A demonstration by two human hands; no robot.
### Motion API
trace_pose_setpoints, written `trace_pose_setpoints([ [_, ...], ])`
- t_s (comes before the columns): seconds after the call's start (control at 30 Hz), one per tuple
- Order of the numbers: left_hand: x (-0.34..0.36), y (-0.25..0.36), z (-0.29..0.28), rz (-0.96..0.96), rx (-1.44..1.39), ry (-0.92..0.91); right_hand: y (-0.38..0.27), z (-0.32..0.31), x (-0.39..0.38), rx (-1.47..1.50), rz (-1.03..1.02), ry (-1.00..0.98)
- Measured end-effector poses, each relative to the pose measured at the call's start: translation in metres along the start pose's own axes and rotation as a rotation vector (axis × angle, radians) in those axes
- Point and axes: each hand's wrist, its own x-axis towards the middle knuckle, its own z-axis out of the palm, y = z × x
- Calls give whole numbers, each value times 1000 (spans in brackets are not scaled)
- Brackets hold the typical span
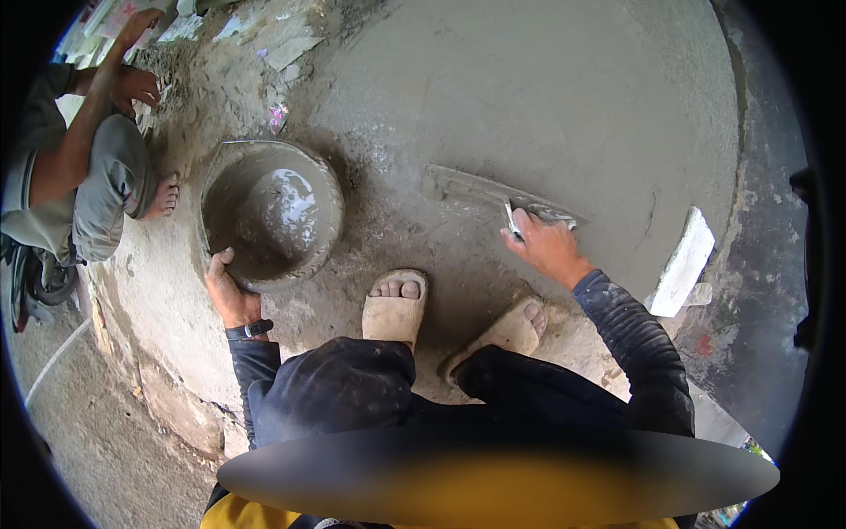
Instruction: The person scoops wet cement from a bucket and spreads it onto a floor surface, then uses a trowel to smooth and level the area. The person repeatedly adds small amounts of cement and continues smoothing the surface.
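- Gripping a round bucket [328, 231] at its near left rim, our left hand [231, 295] has the thumb over the edge and the other fingers mostly hidden outside the wall.
- We have the fingers of our right hand [550, 249] curled tight round the handle of a long trowel [476, 187]; the hand covers much of that handle, so we cannot tell how each finger sits.
- Our trowel lies on smooth grey cement [573, 88] to the right of the bucket, its blade slanting from upper left to lower right.
- Shiny wet mix [291, 203] sits in the bucket, which stands on the ground to the left of our feet.
- We wear a dark watch [249, 330] on the left wrist and pale sandals [394, 317] on our feet.
- Near the cement's right edge, we see a white slab [686, 263] with a small block [699, 294] just beside it.
- Off to our left is another person in grey trousers [110, 189], one bare foot [165, 196] showing.
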Motion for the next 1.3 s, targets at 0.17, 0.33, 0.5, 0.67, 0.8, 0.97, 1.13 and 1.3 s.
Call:
trace_pose_setpoints([
  [0.17, 9, 6, -31, 59, 7, 47, 5, 21, -14, 70, 84, 49],
  [0.33, 19, 5, -54, 48, 16, 76, -19, 33, -21, 105, -27, -61],
  [0.5, 25, 6, -63, 42, 64, 64, -12, 44, 10, 10, -41, -12],
  [0.67, 26, 9, -68, 19, 51, 67, 29, 33, 38, 54, 119, 10],
  [0.8, 25, 7, -69, 31, 43, 89, 34, 24, 46, 123, 242, -44],
  [0.97, 26, 6, -80, 30, 40, 96, 32, 18, 38, 306, 375, -70],
  [1.13, 33, 1, -101, -15, 101, 140, 55, 5, 11, 437, 494, 89],
  [1.3, 16, 4, -82, 241, 413, 396, 71, -21, -26, 497, 514, -24],
])
